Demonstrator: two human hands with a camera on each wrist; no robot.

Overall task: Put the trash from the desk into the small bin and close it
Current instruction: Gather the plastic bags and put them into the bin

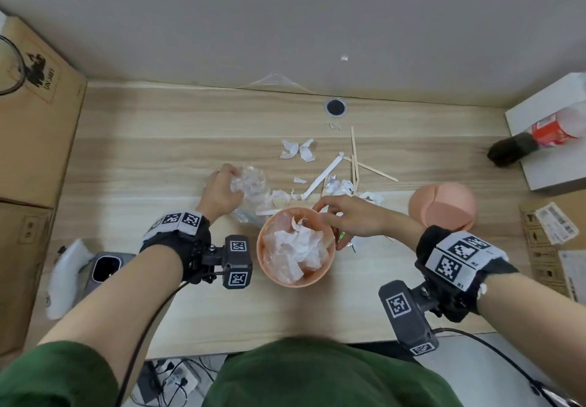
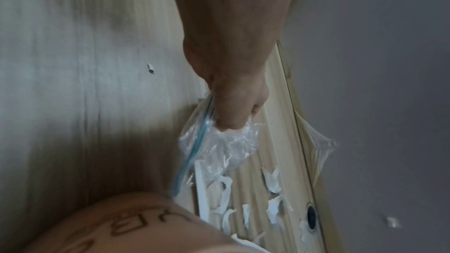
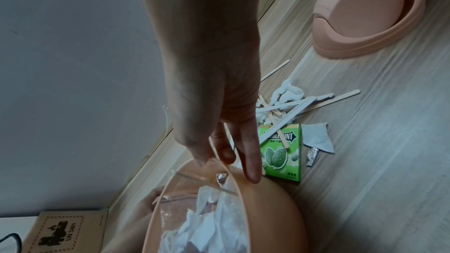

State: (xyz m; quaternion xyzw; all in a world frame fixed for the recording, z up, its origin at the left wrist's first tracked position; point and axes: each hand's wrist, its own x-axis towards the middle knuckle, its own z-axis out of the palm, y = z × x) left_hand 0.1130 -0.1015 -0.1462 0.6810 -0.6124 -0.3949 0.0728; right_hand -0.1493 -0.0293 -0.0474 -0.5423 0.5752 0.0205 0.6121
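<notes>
Sitting at the lower centre of the head view, the small bin (image 1: pixel 296 246) stands open on the desk (image 1: pixel 158 140), already partly filled with crumpled white paper and clear film. Its domed lid (image 1: pixel 443 206) lies apart, right of centre — in the right wrist view it fills the upper right corner. Above the bin's far rim hangs the right hand (image 1: pixel 348 216), fingers (image 3: pixel 250 161) straight and loosely spread, holding nothing; one fingertip lies against the bin's outer wall. Just right of that finger, a green gum box (image 3: pixel 282 153) lies flat beside a foil scrap (image 3: pixel 311 156). Left of the bin, the left hand (image 1: pixel 223 191) is curled round a crumpled clear plastic bag (image 1: pixel 250 184), whose blue zip strip shows in the left wrist view. Farther up the frame — around the centre — torn paper scraps (image 1: pixel 296 149), a white strip (image 1: pixel 323 176) and wooden sticks (image 1: pixel 355 159) lie scattered. A bottle (image 1: pixel 539 137) lies at the right edge, a cardboard box (image 1: pixel 35 105) at the upper left.
</notes>
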